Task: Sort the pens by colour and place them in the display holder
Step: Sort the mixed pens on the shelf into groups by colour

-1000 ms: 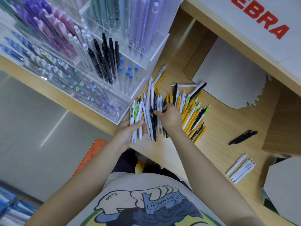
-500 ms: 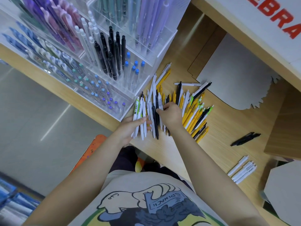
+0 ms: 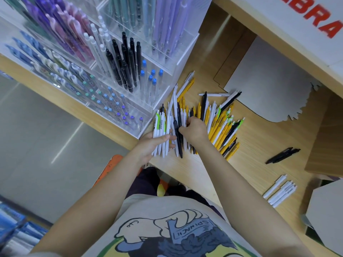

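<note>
my left hand [image 3: 151, 145] holds a fan of slim white plastic pens [image 3: 161, 134] gathered as one colour, while my right hand [image 3: 194, 129] pinches a pen in the mixed white, yellow and black heap [image 3: 219, 125] beside the clear acrylic display holder [image 3: 130, 86].

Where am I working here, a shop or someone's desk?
Most likely a stationery shop's pen section. A clear acrylic display holder stands packed with pens sorted by colour, a brand sign in red letters sits above the wooden shelf, and loose pens lie heaped for stocking.
</note>
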### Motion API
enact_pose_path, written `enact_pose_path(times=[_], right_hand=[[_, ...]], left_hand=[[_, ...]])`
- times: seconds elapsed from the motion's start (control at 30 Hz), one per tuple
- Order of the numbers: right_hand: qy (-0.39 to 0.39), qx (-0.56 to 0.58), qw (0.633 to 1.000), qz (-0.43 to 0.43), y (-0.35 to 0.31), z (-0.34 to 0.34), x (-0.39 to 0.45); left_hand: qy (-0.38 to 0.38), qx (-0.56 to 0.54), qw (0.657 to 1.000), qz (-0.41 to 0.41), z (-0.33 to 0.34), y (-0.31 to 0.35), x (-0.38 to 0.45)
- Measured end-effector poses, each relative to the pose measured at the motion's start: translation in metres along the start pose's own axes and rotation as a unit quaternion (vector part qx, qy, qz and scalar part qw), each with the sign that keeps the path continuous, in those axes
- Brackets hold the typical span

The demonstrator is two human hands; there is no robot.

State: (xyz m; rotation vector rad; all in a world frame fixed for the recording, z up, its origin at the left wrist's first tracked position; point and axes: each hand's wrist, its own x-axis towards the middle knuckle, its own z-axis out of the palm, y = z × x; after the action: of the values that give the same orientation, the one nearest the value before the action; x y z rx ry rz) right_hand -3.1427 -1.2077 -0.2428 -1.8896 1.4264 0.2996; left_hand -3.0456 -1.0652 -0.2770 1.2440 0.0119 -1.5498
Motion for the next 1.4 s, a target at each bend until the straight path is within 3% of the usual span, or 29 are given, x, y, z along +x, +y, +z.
enact_pose_path(times=[0.27, 0.37, 0.43, 0.53, 0.73, 0.87, 1.07, 1.27, 1.4], right_hand=[[-0.003, 0.055, 0.998, -0.029, 0.008, -0.011, -0.002], [-0.024, 0.194, 0.98, -0.025, 0.011, -0.032, -0.017], [-0.082, 0.309, 0.947, -0.036, 0.015, -0.05, -0.033], [-0.115, 0.382, 0.916, -0.051, 0.028, -0.065, -0.055], [-0.007, 0.44, 0.898, -0.019, 0.072, -0.073, -0.086], [0.007, 0.524, 0.852, 0.011, 0.121, -0.078, -0.111], [0.121, 0.591, 0.794, 0.082, 0.209, -0.096, -0.149], [0.222, 0.6, 0.75, 0.165, 0.302, -0.106, -0.181], [0.259, 0.558, 0.756, 0.223, 0.357, -0.113, -0.183]], left_hand=[[0.005, 0.008, 1.0, -0.01, 0.002, 0.002, -0.001], [-0.008, 0.02, 1.0, -0.005, 0.009, 0.009, -0.007], [-0.03, 0.031, 0.999, -0.003, 0.02, 0.016, -0.013], [-0.08, 0.06, 0.995, -0.011, 0.05, 0.024, -0.02], [-0.111, 0.146, 0.983, -0.013, 0.119, 0.024, -0.022], [-0.14, 0.244, 0.959, -0.023, 0.171, 0.009, -0.02], [-0.186, 0.352, 0.915, -0.068, 0.251, -0.044, -0.02], [-0.152, 0.363, 0.914, -0.098, 0.295, -0.108, -0.001], [-0.105, 0.407, 0.904, -0.079, 0.318, -0.13, 0.014]])
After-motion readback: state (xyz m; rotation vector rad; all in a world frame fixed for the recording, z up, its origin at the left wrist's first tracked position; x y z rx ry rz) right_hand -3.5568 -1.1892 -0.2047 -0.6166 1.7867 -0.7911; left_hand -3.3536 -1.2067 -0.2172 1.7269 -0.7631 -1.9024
